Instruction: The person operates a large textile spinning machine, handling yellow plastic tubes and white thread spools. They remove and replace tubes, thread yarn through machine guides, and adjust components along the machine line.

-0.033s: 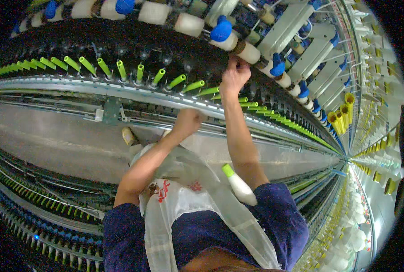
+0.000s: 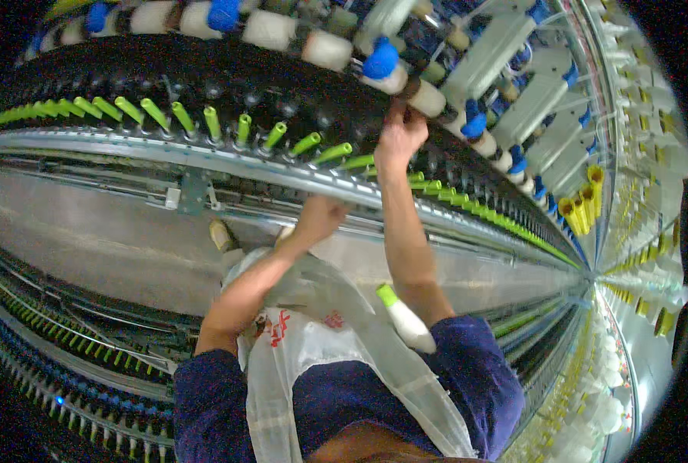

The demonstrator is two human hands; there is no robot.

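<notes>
My right hand (image 2: 402,143) reaches up to the spinning frame, its fingers pinched together just under a white roller (image 2: 425,98). Whatever lies between those fingertips is too small or hidden to name. Lower and to the left, my left hand (image 2: 322,218) is curled closed beside the metal rail (image 2: 282,167); what it may hold does not show. Bright green bobbin tubes (image 2: 244,130) stand in a long row along the rail, passing behind my right wrist. A bobbin of white yarn with a green end (image 2: 407,320) rests against my apron (image 2: 325,343), near my right upper arm.
Blue caps (image 2: 380,59) sit along the rollers above. Several yellow tubes (image 2: 581,208) stand at the right. Behind me runs another machine row (image 2: 74,370) with green tubes. A grey floor aisle (image 2: 89,220) lies between, with my shoe (image 2: 220,235) on it.
The view has shifted slightly, moving the machine a little in the picture. My left hand sits slightly lower, still closed. My right hand stays pinched under the roller.
</notes>
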